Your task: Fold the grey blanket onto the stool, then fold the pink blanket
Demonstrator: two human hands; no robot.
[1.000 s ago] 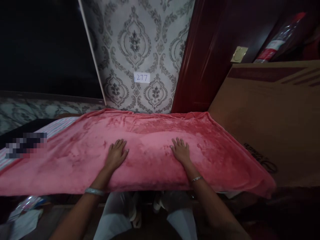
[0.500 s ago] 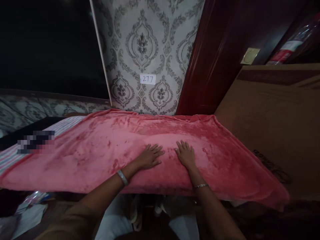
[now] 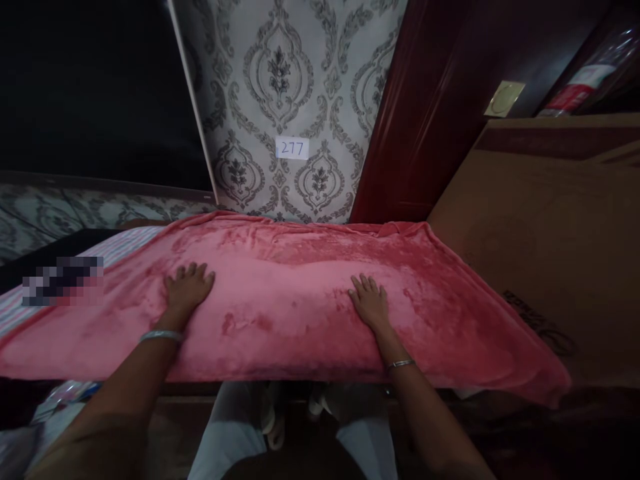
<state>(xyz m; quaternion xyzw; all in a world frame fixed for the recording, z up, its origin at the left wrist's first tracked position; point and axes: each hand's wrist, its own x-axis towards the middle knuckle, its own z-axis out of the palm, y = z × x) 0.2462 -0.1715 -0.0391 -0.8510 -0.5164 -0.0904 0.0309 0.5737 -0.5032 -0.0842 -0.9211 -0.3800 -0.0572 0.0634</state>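
Observation:
A pink plush blanket lies spread over a long surface in front of me, its near edge hanging over the front. My left hand rests palm down on its left part, fingers spread. Further right, my right hand lies flat on the blanket with its fingers apart. Neither hand grips anything. Smooth, lighter pink nap shows between the two hands, with darker patches near the right hand and along the right end.
A striped cloth shows at the left beneath the blanket's edge. On the right stands a large cardboard box with a plastic bottle behind its top. A dark screen and a patterned wall rise behind.
My left hand has moved left across the blanket, away from my right hand. The right hand stays at nearly the same spot, and the view has shifted slightly.

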